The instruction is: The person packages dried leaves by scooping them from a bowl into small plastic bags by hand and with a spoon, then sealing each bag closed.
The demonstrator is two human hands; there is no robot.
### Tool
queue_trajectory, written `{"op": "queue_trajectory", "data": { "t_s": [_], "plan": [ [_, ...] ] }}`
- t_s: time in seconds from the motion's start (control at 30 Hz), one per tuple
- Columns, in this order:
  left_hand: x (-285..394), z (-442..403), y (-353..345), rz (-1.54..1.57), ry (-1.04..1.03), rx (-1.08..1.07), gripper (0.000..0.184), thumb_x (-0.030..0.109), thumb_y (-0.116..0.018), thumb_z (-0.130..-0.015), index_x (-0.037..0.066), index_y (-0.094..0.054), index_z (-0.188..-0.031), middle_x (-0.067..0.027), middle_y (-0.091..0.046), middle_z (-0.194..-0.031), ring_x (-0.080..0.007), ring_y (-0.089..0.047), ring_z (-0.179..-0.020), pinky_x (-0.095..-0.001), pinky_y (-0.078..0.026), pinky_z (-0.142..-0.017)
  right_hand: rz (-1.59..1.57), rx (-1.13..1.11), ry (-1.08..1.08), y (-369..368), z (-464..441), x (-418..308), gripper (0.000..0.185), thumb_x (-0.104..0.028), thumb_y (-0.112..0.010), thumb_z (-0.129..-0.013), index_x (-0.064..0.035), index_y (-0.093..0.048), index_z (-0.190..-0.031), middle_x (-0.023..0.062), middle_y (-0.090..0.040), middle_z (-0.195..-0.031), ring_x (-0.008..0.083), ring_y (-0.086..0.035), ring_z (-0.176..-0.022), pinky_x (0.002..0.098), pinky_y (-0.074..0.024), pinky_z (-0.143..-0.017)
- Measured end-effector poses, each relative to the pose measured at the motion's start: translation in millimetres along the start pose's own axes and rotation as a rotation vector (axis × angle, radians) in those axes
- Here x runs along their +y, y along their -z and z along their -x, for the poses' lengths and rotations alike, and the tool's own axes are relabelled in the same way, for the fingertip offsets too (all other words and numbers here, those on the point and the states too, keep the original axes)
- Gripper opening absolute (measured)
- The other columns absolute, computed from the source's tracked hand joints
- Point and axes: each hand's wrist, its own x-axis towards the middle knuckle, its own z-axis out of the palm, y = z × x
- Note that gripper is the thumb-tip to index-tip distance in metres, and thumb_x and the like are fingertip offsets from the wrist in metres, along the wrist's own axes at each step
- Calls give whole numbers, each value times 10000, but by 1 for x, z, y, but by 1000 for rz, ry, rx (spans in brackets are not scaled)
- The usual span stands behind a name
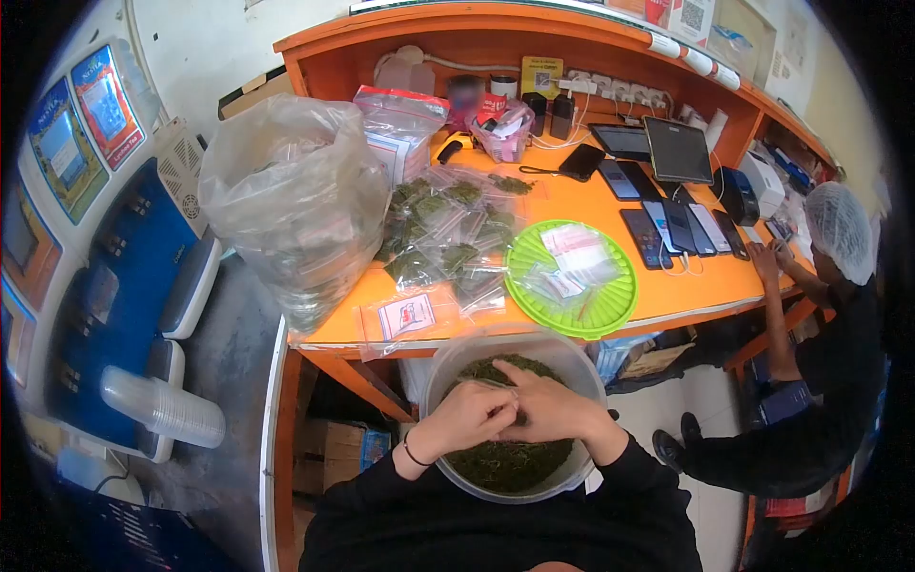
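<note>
My left hand (469,417), with a dark band at the wrist, is closed in a pinch over the tub. Against it is my right hand (548,408), its index finger stretched forward and its other fingers curled and partly hidden. Something thin and clear seems to show between them, but I cannot make it out. Under both hands sits a clear plastic tub (588,374) holding dark green chopped dried herb (510,467). On the table beyond lie several small zip bags (462,255) of green herb. A green round lid (615,303) carries flat zip bags (577,257).
A large cloudy plastic sack (291,205) stands at the table's left. Several phones (679,227) and a tablet (678,151) lie right on the orange table (548,191). Stacked clear cups (167,408) are left. A co-worker in a hairnet (839,229) works at far right.
</note>
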Motion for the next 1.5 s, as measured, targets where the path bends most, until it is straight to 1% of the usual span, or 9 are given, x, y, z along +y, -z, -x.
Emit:
{"op": "queue_trajectory", "data": {
  "t_s": [0.1,0.23,0.47,0.7,0.93,1.07,1.23,1.43,1.5],
  "plan": [
    [16,0,9,-153,85,19,114,101,-585,-799,6,-559,-741,-70,-529,-562,-160,-550,-503,-281,-417,-488,-152,-191,0,-13,0,25,456,-243,-513,-860,-143,-400,-1290,164,-584,-872,319,-562,-849,380,-450,-721],
    [14,-13,10,-206,17,795,117,92,-644,-774,6,-614,-847,-50,-591,-681,-176,-602,-639,-259,-467,-630,-524,-279,-169,22,1,3,474,-231,-438,-925,-199,-286,-1372,77,-522,-613,180,-526,-527,305,-430,-544],
    [4,4,13,429,467,269,166,123,-603,-842,-31,-641,-889,-51,-653,-784,-76,-588,-732,-209,-465,-627,-436,-673,-62,29,-2,3,510,-190,-442,-919,-221,-250,-1390,42,-464,-592,115,-465,-480,258,-409,-502],
    [-7,4,9,460,344,314,203,167,-592,-856,-25,-647,-892,-51,-645,-756,-81,-583,-712,-209,-463,-623,-674,-273,-219,21,1,8,478,-230,-499,-899,-225,-347,-1352,27,-427,-538,102,-452,-478,248,-396,-492],
    [-7,7,12,466,399,311,217,173,-590,-856,-36,-649,-872,-71,-654,-773,-96,-597,-686,-219,-482,-619,-601,-503,-247,29,-3,-3,361,-209,-597,-839,-94,-553,-1178,33,-479,-607,104,-470,-583,252,-395,-579],
    [-3,5,12,597,435,595,205,162,-580,-861,-31,-644,-882,-86,-652,-757,-120,-611,-663,-231,-494,-592,-602,169,-142,32,-1,2,191,-51,-688,-730,-30,-662,-917,17,-552,-816,101,-505,-756,233,-406,-701],
    [-8,9,13,633,392,654,212,159,-572,-869,-28,-630,-949,-60,-653,-746,-111,-611,-656,-211,-484,-585,-500,287,-40,26,0,5,98,-55,-645,-759,-15,-623,-846,49,-510,-868,156,-490,-840,265,-384,-722],
    [21,-9,11,-387,48,750,291,148,-616,-800,34,-588,-1067,-178,-460,-1232,-282,-450,-1128,-441,-350,-937,82,421,-2,28,2,-11,108,-115,-603,-777,-42,-552,-838,98,-465,-923,258,-462,-899,328,-372,-757],
    [28,-6,7,-586,9,425,263,192,-652,-759,95,-607,-999,-172,-373,-1293,-310,-317,-1221,-501,-207,-995,362,394,62,31,4,-21,131,-149,-610,-767,-57,-561,-846,105,-462,-921,279,-458,-896,347,-373,-750]
  ]
}}
